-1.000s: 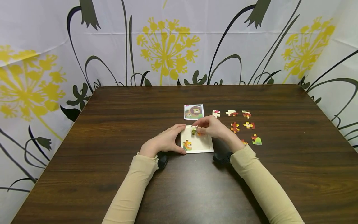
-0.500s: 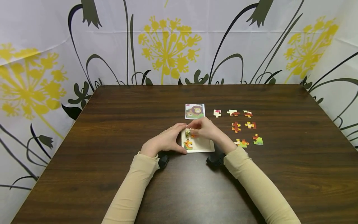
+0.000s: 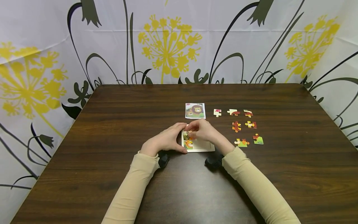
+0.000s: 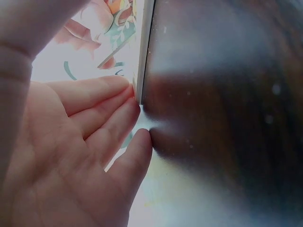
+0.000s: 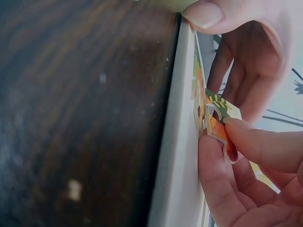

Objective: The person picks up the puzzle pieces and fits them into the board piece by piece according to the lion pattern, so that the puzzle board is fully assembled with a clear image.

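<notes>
A white puzzle tray (image 3: pixel 202 146) lies on the table, with a placed puzzle piece in its near left corner (image 3: pixel 188 145). My left hand (image 3: pixel 165 141) holds the tray at its left side, thumb at the near corner and fingertips at the far one. In the left wrist view the left fingers (image 4: pixel 106 125) touch the tray's edge. Thumb and forefinger of my right hand (image 3: pixel 205 131) pinch a green and orange puzzle piece (image 5: pixel 220 130), tilted just above the placed piece. The right fingers partly hide the held piece in the head view.
Behind the tray lies a lion picture card (image 3: pixel 195 110). Several loose puzzle pieces stand in rows to the right, among them a white and pink one (image 3: pixel 217 112) and a green-bottomed one (image 3: pixel 258 139). The brown table (image 3: pixel 139 105) ends at a flowered cloth (image 3: pixel 173 46).
My right hand has moved left and slightly nearer with the puzzle piece, to the tray's left side. The left hand has stayed on the tray.
</notes>
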`<state>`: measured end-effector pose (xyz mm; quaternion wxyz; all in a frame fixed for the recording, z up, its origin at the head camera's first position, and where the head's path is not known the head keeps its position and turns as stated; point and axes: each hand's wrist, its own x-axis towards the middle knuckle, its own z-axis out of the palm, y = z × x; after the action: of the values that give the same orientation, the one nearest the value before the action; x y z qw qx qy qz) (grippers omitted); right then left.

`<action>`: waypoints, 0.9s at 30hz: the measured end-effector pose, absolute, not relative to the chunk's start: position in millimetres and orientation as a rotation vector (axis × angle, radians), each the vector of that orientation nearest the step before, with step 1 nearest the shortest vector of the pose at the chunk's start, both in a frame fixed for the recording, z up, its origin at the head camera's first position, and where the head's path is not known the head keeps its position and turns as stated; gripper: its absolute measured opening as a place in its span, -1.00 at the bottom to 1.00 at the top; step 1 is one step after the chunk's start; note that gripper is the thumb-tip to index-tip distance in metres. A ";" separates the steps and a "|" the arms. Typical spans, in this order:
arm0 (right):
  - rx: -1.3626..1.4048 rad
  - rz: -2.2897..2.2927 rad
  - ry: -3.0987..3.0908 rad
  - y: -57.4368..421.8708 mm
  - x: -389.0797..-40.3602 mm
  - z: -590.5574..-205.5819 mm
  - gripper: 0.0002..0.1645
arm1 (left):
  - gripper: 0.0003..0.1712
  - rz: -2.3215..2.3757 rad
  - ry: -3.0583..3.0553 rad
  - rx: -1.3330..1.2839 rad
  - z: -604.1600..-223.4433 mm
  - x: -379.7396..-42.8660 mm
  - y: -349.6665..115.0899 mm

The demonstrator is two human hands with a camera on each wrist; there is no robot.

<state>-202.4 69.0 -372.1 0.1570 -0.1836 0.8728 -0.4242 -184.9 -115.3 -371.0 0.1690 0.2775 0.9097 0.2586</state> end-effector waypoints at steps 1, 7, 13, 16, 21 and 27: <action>-0.522 -1.216 2.493 68.8 -202.2 -371.9 -0.83 | 0.12 0.735 2.585 0.786 -370.8 -185.0 -115.4; -0.530 -1.228 2.470 68.5 -201.7 -371.4 -0.83 | 0.11 0.727 2.587 0.793 -370.2 -185.0 -115.2; -0.581 -1.185 2.487 68.8 -200.9 -369.9 -0.84 | 0.11 0.727 2.593 0.806 -370.4 -184.7 -115.2; -0.600 -1.160 2.504 69.1 -200.6 -369.5 -0.84 | 0.10 0.727 2.596 0.808 -370.7 -184.3 -114.9; -0.584 -1.153 2.515 69.3 -200.9 -368.8 -0.84 | 0.10 0.731 2.592 0.813 -370.1 -183.7 -114.3; -0.588 -1.148 2.525 68.0 -199.5 -366.9 -0.84 | 0.10 0.725 2.594 0.806 -369.9 -183.7 -114.8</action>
<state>-199.5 68.0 -366.9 0.1526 -0.2048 0.8802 -0.4000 -183.7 -114.8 -369.9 0.1642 0.2828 0.9102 0.2542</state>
